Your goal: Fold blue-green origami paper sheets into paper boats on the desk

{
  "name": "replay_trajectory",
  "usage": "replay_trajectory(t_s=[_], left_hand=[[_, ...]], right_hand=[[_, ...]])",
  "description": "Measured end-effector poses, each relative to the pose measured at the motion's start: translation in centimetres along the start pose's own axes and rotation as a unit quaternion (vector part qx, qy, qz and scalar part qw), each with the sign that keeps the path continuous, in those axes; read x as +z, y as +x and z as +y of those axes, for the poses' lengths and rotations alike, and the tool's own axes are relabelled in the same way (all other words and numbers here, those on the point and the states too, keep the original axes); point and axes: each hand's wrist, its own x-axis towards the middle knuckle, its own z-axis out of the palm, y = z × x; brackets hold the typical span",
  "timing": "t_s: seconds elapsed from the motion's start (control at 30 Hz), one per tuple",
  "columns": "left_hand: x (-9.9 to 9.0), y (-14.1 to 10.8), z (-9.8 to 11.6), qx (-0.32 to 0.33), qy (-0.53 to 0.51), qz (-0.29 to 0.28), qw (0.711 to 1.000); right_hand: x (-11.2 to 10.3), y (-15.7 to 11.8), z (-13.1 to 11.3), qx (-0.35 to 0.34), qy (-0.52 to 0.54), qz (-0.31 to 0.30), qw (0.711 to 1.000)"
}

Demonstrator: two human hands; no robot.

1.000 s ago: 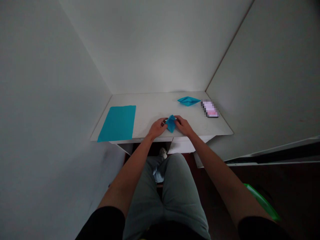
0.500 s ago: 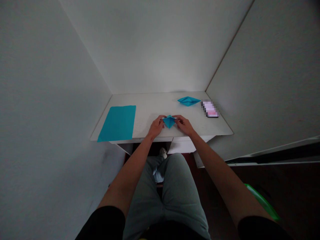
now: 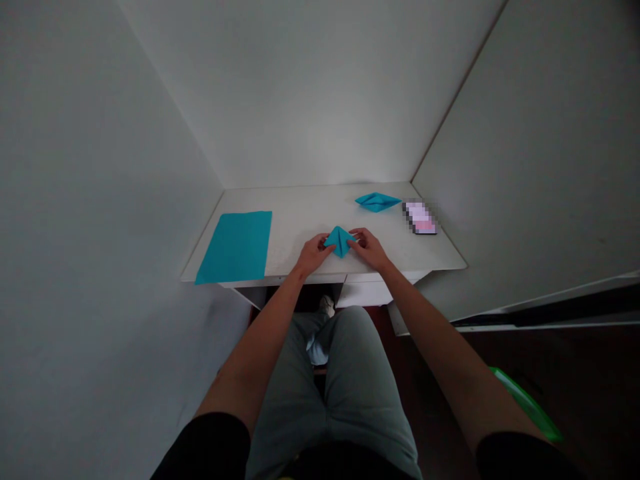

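A small diamond of folded blue paper (image 3: 341,239) is held between my two hands, just above or on the white table near its front edge. My left hand (image 3: 315,253) pinches its left corner, thumb in front and fingers behind. On the opposite corner, my right hand (image 3: 369,248) grips in the same way. A crease or slit runs down the middle of the diamond. Farther back to the right lies a folded blue paper boat (image 3: 378,202), apart from both hands.
A flat blue sheet of paper (image 3: 235,247) lies at the table's left, slightly over the front edge. A phone (image 3: 420,218) with a blurred screen rests at the right. Walls enclose the white table (image 3: 300,200) at the back and both sides. Something green (image 3: 527,403) is on the floor, lower right.
The folded paper now lies flatter and wider, a full diamond with a visible centre line. My thumbs have come onto its front face. The boat, sheet and phone have stayed put.
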Motion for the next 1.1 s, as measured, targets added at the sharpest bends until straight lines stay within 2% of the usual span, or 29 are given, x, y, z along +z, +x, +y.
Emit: replay_trajectory(t_s=[0.1, 0.23, 0.37, 0.5, 0.73, 0.87, 1.0, 1.1], left_hand=[[0.0, 0.1, 0.3, -0.01, 0.02, -0.002, 1.0], [-0.1, 0.2, 0.5, 0.005, 0.032, 0.029, 0.999], [-0.2, 0.2, 0.5, 0.031, 0.032, 0.034, 0.998], [-0.3, 0.2, 0.8, 0.023, 0.023, 0.036, 0.999], [-0.5, 0.2, 0.7, -0.016, -0.019, 0.107, 0.994], [-0.5, 0.3, 0.0, -0.035, -0.055, 0.145, 0.987], [-0.3, 0.5, -0.1, -0.049, -0.094, 0.143, 0.984], [-0.4, 0.5, 0.3, -0.041, -0.128, 0.102, 0.986]], right_hand=[[0.2, 0.1, 0.0, 0.002, -0.03, 0.0, 1.0], [0.2, 0.1, -0.1, 0.009, -0.048, 0.001, 0.999], [0.0, 0.1, -0.4, 0.001, -0.045, 0.016, 0.999], [0.0, 0.2, -0.4, -0.013, -0.038, 0.031, 0.999], [-0.4, 0.3, -0.1, 0.033, 0.008, 0.076, 0.997], [-0.5, 0.5, -0.2, 0.028, 0.039, 0.089, 0.995], [-0.4, 0.6, -0.3, 0.033, 0.057, 0.08, 0.995], [-0.3, 0.6, -0.4, 0.037, 0.073, 0.06, 0.995]])
